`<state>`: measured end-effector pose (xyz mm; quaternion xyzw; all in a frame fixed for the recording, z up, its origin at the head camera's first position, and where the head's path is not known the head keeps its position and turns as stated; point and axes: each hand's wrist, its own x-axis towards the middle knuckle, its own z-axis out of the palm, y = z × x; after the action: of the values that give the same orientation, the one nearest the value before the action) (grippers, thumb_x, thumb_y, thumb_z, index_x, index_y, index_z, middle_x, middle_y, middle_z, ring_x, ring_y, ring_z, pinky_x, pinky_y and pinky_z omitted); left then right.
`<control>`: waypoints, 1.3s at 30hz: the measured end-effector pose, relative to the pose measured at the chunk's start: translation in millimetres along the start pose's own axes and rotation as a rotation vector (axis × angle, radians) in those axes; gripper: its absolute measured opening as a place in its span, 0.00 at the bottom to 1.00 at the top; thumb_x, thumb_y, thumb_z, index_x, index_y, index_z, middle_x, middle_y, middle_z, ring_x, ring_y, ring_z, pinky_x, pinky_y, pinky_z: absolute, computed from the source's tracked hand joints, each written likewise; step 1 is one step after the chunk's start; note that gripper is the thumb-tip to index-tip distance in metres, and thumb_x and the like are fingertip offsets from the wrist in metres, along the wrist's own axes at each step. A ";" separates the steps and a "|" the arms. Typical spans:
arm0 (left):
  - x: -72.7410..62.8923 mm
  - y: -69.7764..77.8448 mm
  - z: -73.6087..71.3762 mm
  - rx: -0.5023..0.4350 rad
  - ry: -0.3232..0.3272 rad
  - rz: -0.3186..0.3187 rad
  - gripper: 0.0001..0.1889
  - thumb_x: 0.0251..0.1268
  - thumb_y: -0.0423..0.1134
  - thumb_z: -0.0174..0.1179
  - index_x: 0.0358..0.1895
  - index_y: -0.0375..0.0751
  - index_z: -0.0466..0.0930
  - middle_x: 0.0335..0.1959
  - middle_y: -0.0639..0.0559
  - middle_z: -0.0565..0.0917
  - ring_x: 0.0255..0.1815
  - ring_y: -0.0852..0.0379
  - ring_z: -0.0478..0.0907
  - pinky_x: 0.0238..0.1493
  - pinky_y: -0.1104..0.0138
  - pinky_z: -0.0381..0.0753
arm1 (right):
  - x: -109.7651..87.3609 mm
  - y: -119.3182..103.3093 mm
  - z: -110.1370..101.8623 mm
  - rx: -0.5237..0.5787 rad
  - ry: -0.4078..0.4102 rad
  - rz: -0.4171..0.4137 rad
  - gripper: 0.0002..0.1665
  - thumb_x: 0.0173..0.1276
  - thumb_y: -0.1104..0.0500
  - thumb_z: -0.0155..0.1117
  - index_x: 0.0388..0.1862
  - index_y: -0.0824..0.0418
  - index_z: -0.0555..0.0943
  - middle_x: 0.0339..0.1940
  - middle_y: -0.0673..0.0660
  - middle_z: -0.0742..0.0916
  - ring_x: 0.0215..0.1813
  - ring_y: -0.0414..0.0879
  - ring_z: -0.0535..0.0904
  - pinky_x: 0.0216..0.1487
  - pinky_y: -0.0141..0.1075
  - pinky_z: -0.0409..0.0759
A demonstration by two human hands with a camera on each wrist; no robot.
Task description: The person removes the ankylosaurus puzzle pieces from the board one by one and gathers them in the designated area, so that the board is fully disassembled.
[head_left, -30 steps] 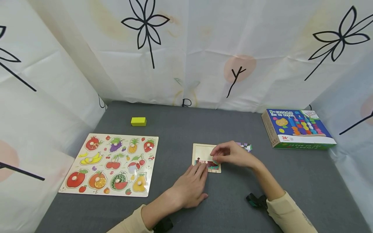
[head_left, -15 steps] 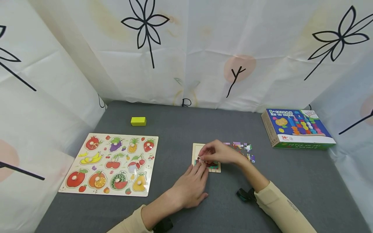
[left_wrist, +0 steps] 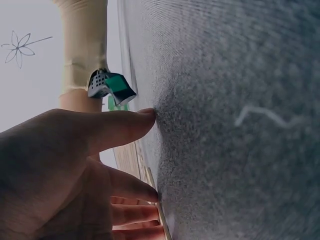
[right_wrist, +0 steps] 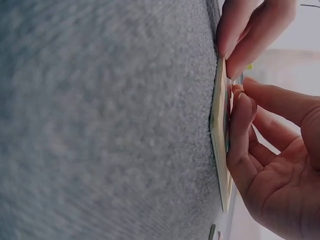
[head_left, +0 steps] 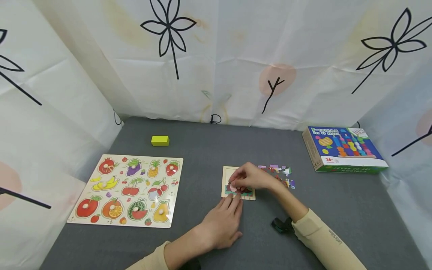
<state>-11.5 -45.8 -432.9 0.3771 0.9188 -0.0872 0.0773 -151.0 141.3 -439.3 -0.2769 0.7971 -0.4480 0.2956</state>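
A small wooden jigsaw tray (head_left: 228, 170) lies mid-table, its lower part filled with brown and teal pieces. My right hand (head_left: 254, 176) is over it, thumb and index finger pinching a small puzzle piece (right_wrist: 237, 88) low against the filled part. The piece's picture is mostly hidden by the fingertips. With fairly straight fingers, my left hand (head_left: 222, 223) rests on the tray's near edge, its thumb touching the table. In the right wrist view, the left fingertips (right_wrist: 229, 45) press the tray's rim close to the pinched piece.
Several loose puzzle pieces (head_left: 287, 171) lie right of the tray, partly behind the right wrist. A fruit peg board (head_left: 148, 192) lies at left, with a yellow block (head_left: 160, 141) behind it. A blue game box (head_left: 345, 150) stands at the back right.
My right hand has moved left over the tray with the piece, uncovering the loose pieces at right. My left hand has slid slightly toward me, its fingertips now nearer the tray's front edge.
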 end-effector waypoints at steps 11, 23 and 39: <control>-2.1 1.9 -2.4 0.012 0.007 0.003 0.46 0.77 0.69 0.57 0.84 0.39 0.65 0.88 0.43 0.63 0.87 0.49 0.62 0.84 0.58 0.70 | 0.7 -3.4 3.6 0.019 -0.013 -0.008 0.07 0.75 0.67 0.69 0.46 0.72 0.86 0.36 0.67 0.93 0.30 0.43 0.85 0.34 0.34 0.87; -1.2 1.5 -1.6 -0.005 0.005 0.000 0.46 0.77 0.70 0.57 0.84 0.40 0.65 0.88 0.44 0.62 0.87 0.51 0.62 0.83 0.58 0.72 | -5.0 -4.3 4.3 0.007 0.060 -0.040 0.05 0.75 0.66 0.70 0.46 0.67 0.87 0.39 0.64 0.93 0.34 0.44 0.86 0.38 0.32 0.86; -0.7 -0.3 -0.8 -0.023 0.012 -0.004 0.44 0.77 0.68 0.58 0.83 0.40 0.66 0.87 0.45 0.64 0.85 0.51 0.65 0.83 0.58 0.72 | -52.3 8.3 -18.6 0.010 0.168 -0.018 0.08 0.76 0.64 0.71 0.48 0.68 0.86 0.39 0.64 0.91 0.36 0.39 0.85 0.38 0.33 0.86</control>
<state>-11.3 -46.3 -432.0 0.3749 0.9209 -0.0745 0.0759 -130.7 192.1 -427.0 -0.2441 0.8143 -0.4763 0.2247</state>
